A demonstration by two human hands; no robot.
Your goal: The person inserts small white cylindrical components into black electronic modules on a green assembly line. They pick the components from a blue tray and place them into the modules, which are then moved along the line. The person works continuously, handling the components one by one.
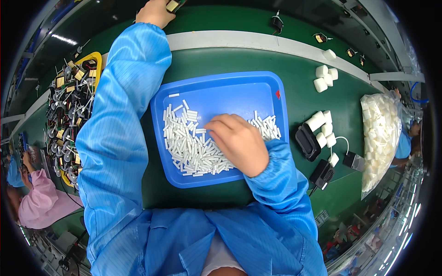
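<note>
My left hand [155, 14] reaches to the far side, over the green strip beyond the pale rail. Its fingers are closed on a small black part with a tan patch [172, 5], partly cut off by the frame's upper edge. In front of me lies a blue tray [221, 83] holding many short white tubes [193, 149], heaped mostly on its left side and along its right. My right hand [241, 145] is over the tray among the tubes, its fingers bent and drawn together. Whatever its fingertips pinch is hidden.
At left, a yellow bin [98, 62] overflows with wired black parts [66, 124]. To the right are white foam-like plugs [324, 78], a black open case [307, 141], a small black device [322, 175] and a clear bag of plugs [380, 142]. A person in pink [43, 202] sits far left.
</note>
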